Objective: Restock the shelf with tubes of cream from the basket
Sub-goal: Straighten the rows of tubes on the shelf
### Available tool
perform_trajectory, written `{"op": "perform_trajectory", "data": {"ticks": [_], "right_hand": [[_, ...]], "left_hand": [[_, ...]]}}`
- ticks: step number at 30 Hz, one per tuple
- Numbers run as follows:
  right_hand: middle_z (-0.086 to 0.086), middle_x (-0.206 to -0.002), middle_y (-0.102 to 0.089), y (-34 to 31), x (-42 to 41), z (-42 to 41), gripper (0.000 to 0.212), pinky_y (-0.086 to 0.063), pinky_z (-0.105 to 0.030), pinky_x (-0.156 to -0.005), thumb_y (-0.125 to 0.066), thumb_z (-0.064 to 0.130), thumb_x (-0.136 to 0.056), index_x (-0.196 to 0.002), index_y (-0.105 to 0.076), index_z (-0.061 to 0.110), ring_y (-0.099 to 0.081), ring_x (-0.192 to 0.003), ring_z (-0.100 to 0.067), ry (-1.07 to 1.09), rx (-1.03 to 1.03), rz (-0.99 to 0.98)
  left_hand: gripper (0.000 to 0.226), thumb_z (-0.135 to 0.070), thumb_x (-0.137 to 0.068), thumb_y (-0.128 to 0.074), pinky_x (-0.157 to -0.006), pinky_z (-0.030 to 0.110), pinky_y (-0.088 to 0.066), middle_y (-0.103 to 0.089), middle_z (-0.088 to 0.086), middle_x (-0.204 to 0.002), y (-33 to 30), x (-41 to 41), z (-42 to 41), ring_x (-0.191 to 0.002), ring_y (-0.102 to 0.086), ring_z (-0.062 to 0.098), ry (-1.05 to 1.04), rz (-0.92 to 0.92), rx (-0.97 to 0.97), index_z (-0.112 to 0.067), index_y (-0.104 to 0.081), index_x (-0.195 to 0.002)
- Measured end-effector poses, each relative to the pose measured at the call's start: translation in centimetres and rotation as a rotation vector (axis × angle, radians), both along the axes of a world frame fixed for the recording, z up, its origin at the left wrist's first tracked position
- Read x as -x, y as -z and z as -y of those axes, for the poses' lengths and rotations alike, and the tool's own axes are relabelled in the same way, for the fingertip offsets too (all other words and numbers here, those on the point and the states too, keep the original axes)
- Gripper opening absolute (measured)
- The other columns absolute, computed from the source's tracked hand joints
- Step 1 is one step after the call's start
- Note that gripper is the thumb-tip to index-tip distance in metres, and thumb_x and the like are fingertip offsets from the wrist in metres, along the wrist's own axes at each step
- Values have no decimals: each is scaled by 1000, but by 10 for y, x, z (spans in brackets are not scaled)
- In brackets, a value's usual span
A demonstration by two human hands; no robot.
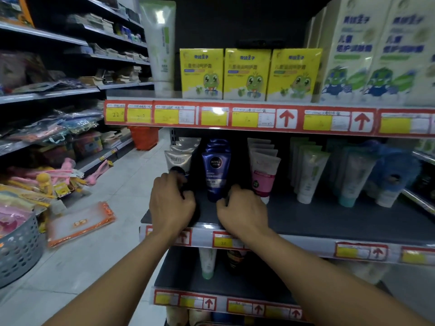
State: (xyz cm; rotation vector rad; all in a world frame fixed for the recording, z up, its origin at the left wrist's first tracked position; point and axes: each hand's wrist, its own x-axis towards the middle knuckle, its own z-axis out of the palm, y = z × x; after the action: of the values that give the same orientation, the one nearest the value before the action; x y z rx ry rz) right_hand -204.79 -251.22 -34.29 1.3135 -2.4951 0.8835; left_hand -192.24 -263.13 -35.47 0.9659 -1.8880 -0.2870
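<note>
On shelf (pixel 329 220) | left hand (pixel 173 203) grips dark-capped tube (pixel 177 163), base hidden | right hand (pixel 242 210) curled, contents unclear

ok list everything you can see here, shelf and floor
blue tubes: one row, dark blue, middle shelf, between the hands
silver tubes: one row, left of blue
pink tubes: one row, white and pink, right of blue
green tubes: several, pale, further right
yellow boxes: three, top shelf
basket: one, grey, floor left
orange pouch: one, floor
left hand: fingers curled at a dark tube cap
right hand: curled, shelf front
</note>
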Motion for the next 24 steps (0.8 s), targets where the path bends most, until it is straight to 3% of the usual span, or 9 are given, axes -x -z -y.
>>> {"op": "perform_trajectory", "data": {"ticks": [3, 6, 10, 14, 19, 24], "right_hand": [[1, -78, -60, 2, 10, -23, 24, -37, -31, -56, -51, 38, -90, -82, -58, 16, -57, -71, -24, 18, -3, -32], [-2, -82, -66, 3, 28, -49, 25, -45, -32, -59, -51, 39, -89, -83, -62, 17, -64, -77, -27, 81, 1, -62], [-4, -91, -67, 6, 62, -89, 21, -47, -32, -63, -52, 35, -90, -89, -60, 16, -65, -84, -28, 140, 4, -15], [-7, -99, -67, 2, 98, -122, 24, -47, -33, -68, -54, 34, -88, -96, -62, 13, -65, -92, -32, 250, -20, 12], [-10, -104, -65, -2, 131, -141, 22, -45, -34, -67, -57, 31, -89, -102, -56, 13, -64, -96, -35, 281, -28, 101], [-12, -106, -66, -4, 152, -133, 42, -48, -37, -68, -64, 44, -87, -109, -46, 12, -66, -98, -37, 300, -59, 114]], "left_hand": [[21, -8, -76, -68, -71, 32, -39, -60, -3, -94, 3, 18, -29, -93, -53, 19, 157, 45, 25, -17, -64, -95], [17, -10, -74, -64, -70, 34, -43, -61, -2, -91, 2, 45, -60, -89, -54, 19, 306, 99, 26, -18, -64, -90], [17, -11, -81, -67, -67, 26, -40, -65, -6, -92, -8, 82, -93, -85, -60, 15, 387, 68, -179, -20, -66, -94], [10, -21, -81, -71, -69, 35, -52, -67, -4, -84, -16, 116, -114, -80, -65, 22, 357, 15, -312, -23, -62, -86], [29, -39, -71, -73, -69, 37, -54, -63, 2, -87, -11, 139, -109, -83, -64, 26, 192, -19, -275, -20, -57, -86], [58, -41, -81, -76, -88, 42, -50, -48, 12, -122, -9, 144, -115, -107, -57, 37, 158, 55, -397, -11, -43, -120]]}}
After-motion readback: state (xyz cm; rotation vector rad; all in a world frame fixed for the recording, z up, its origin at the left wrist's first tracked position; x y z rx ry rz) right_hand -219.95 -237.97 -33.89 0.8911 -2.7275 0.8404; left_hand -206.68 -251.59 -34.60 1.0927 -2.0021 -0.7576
